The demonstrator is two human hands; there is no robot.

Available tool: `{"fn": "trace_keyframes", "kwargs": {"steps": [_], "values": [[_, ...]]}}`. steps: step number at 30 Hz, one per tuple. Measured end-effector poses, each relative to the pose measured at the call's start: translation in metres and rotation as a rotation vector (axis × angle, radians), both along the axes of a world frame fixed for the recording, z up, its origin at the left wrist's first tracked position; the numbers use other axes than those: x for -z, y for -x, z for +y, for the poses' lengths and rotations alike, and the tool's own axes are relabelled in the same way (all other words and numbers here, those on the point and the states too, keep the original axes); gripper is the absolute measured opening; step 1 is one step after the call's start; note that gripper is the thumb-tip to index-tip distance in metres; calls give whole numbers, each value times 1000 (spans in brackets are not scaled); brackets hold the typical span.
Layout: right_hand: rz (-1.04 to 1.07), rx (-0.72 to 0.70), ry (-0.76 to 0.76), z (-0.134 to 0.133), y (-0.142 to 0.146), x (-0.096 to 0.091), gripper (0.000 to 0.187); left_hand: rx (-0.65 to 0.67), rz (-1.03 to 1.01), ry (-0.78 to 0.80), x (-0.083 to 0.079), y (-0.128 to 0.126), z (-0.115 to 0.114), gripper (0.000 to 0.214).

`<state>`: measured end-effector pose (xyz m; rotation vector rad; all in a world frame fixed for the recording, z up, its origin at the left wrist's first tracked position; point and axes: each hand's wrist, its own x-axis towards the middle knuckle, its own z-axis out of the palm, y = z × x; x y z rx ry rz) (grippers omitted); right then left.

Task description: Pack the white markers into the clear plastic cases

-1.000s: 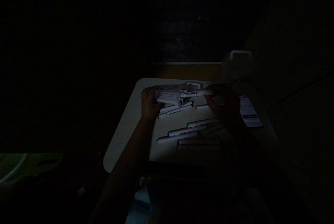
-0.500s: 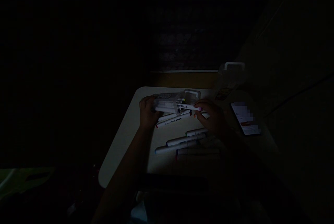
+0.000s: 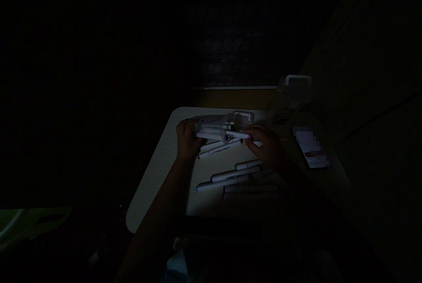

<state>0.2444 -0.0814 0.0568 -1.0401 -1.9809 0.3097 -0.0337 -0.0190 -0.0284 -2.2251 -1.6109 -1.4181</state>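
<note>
In dim light, a clear plastic marker case (image 3: 211, 120) lies on its side with its mouth facing right. My left hand (image 3: 188, 139) is wrapped round its closed left end. Inside the case are several markers, one with a yellow band. My right hand (image 3: 265, 142) pinches the purple-tipped end of a white marker (image 3: 239, 134), whose other end is within the mouth of the case. Two white markers (image 3: 220, 148) with dark red ends lie just in front of the case. Several more markers (image 3: 235, 174) lie loose nearer me, partly in shadow.
All this lies on a pale table (image 3: 158, 173) with rounded corners. A second clear case (image 3: 293, 94) with a white handle stands at the back right. A phone (image 3: 310, 146) with a lit screen lies at the right. A wall rises behind the table.
My right hand has moved slightly left, and the purple-tipped marker has gone a little further into the case. My left hand keeps its hold on the case.
</note>
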Motion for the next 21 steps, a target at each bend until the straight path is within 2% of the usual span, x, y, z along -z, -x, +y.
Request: {"fn": "trace_keyframes", "kwargs": {"steps": [5, 11, 16, 21], "values": [[36, 6, 28, 1, 0, 2, 16, -13, 10, 12, 1, 1, 0, 63], [-38, 21, 50, 0, -3, -3, 13, -3, -5, 8, -2, -1, -2, 64], [-209, -24, 251, -2, -5, -5, 16, -14, 9, 1, -3, -1, -2, 61], [-465, -129, 472, -3, -4, 10, 24, -24, 21, 13, -1, 0, -1, 61]]}}
